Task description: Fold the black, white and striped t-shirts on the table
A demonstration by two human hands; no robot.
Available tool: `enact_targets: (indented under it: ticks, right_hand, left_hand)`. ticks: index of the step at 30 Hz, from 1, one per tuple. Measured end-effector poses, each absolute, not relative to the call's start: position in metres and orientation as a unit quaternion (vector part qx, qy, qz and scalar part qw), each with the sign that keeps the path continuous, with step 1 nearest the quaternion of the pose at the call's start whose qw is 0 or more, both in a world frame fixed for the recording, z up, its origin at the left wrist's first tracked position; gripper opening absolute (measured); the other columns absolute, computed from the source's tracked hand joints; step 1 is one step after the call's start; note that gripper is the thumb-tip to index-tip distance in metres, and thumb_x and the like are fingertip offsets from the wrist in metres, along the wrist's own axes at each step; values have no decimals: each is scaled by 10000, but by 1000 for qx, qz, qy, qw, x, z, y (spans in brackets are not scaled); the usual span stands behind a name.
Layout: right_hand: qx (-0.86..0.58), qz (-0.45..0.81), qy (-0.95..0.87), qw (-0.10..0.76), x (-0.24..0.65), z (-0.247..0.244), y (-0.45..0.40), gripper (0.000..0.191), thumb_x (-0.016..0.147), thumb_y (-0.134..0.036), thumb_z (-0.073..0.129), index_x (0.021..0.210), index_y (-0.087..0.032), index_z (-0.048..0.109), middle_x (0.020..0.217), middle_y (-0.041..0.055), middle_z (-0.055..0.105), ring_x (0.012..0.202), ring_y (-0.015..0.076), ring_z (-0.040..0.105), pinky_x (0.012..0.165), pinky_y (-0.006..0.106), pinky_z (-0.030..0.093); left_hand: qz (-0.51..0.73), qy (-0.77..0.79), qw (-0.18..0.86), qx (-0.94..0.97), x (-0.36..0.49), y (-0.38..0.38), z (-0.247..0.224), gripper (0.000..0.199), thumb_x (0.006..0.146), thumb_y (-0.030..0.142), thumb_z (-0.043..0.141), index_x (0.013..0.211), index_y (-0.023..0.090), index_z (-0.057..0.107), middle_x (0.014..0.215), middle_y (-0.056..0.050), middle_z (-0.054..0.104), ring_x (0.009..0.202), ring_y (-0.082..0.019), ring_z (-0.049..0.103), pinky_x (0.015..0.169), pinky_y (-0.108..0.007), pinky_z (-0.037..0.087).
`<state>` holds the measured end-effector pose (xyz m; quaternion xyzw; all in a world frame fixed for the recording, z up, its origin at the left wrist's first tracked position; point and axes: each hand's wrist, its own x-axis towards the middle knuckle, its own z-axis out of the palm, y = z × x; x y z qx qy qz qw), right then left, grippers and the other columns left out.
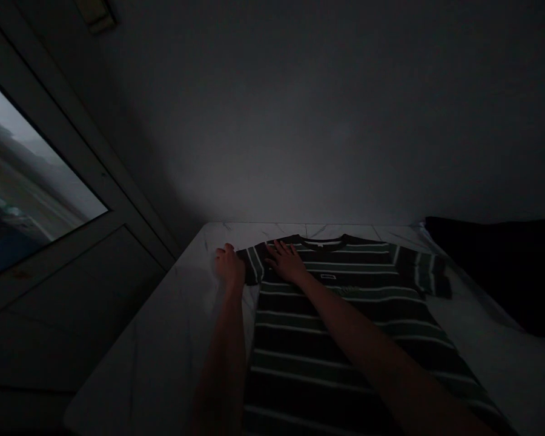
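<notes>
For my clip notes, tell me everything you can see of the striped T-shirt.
The dark short-sleeved T-shirt, striped in dark green and thin white bands, looks like soft knit cotton. It lies flat, collar away from the person, on a white marble-look surface. A white label shows inside the round collar, and a small white-edged patch sits on the chest. The right hand rests on the chest; the left hand touches the sleeve edge. The hem runs out of view.

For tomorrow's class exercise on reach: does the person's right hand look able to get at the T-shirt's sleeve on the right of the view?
Probably yes. The right hand rests open on the striped T-shirt, and only the flat shirt lies between it and the sleeve. Nothing seems to stand in the way.
</notes>
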<state>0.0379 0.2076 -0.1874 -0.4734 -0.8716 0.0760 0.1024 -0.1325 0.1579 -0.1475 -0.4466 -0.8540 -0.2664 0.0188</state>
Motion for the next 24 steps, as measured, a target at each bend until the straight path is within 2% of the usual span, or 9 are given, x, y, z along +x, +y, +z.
enact_targets:
  ticks: [3, 7, 11, 13, 17, 19, 22, 24]
  right_hand:
    - [-472, 73, -872, 105, 38, -187, 208, 671, 1001, -618, 326, 1566, -257, 305, 1633, 135, 230, 1502, 314, 211, 1192, 550, 172]
    - [-468, 59, -875, 111, 35, -185, 206, 661, 990, -579, 406, 1552, -237, 341, 1629, 154, 226, 1501, 326, 210, 1192, 564, 163]
    - [-425, 72, -895, 112, 30, -184, 184, 678, 998, -510, 438, 1547, -127, 332, 1617, 206, 222, 1506, 325, 191, 1206, 556, 144]
    - [-368, 83, -919, 116, 33, -185, 167, 706, 988, -536, 451, 1531, -95, 354, 1617, 218, 210, 1512, 334, 158, 1211, 554, 134]
    - [-287, 127, -940, 134, 67, -183, 142, 719, 996, -597, 389, 1561, -163, 294, 1615, 138, 283, 1501, 263, 230, 1223, 488, 175]
    - [-380, 123, -907, 133, 98, -179, 136, 658, 1022, -557, 342, 1553, -170, 320, 1619, 144, 262, 1495, 269, 248, 1221, 512, 162]
    - [-567, 94, -810, 120, 151, -172, 123, 720, 997, -559, 412, 1518, -63, 377, 1605, 255, 190, 1496, 381, 185, 1201, 588, 140]
    - [-576, 97, -803, 119, 185, -171, 102, 770, 973, -576, 465, 1525, -49, 358, 1604, 271, 164, 1497, 405, 149, 1197, 600, 138]
  left_hand:
    - [-230, -796, 46, -559, -125, 165, -147, 366, 929, 175, 440, 1270, 192, 571, 1326, -144, 581, 1240, -281, 535, 1025, -404, 426]
    - [-147, -691, -27, -707, -113, 177, -160, 449, 1008, 211, 299, 1405, 227, 506, 1450, -51, 552, 1352, -166, 469, 1147, -324, 341]
    - [-106, -672, -35, -733, -113, 174, -173, 493, 981, 187, 337, 1447, 244, 487, 1539, -52, 459, 1449, -218, 360, 1195, -436, 277]
    - [-90, -665, -24, -741, -115, 171, -174, 510, 972, 185, 354, 1464, 254, 471, 1572, -62, 404, 1470, -243, 322, 1200, -479, 255]
    - [-44, -656, 25, -753, -116, 171, -174, 509, 989, 224, 363, 1487, 292, 439, 1604, -50, 346, 1483, -254, 295, 1195, -478, 263]
    - [-30, -661, 47, -748, -114, 173, -175, 503, 995, 270, 385, 1494, 319, 425, 1612, -37, 332, 1484, -256, 287, 1190, -472, 273]
    - [-23, -671, 56, -739, -111, 175, -175, 502, 997, 323, 399, 1499, 328, 410, 1606, -43, 345, 1473, -256, 305, 1176, -480, 299]
    - [-35, -671, 58, -738, -109, 175, -171, 476, 987, 310, 415, 1461, 322, 465, 1573, -49, 405, 1450, -245, 347, 1158, -464, 333]
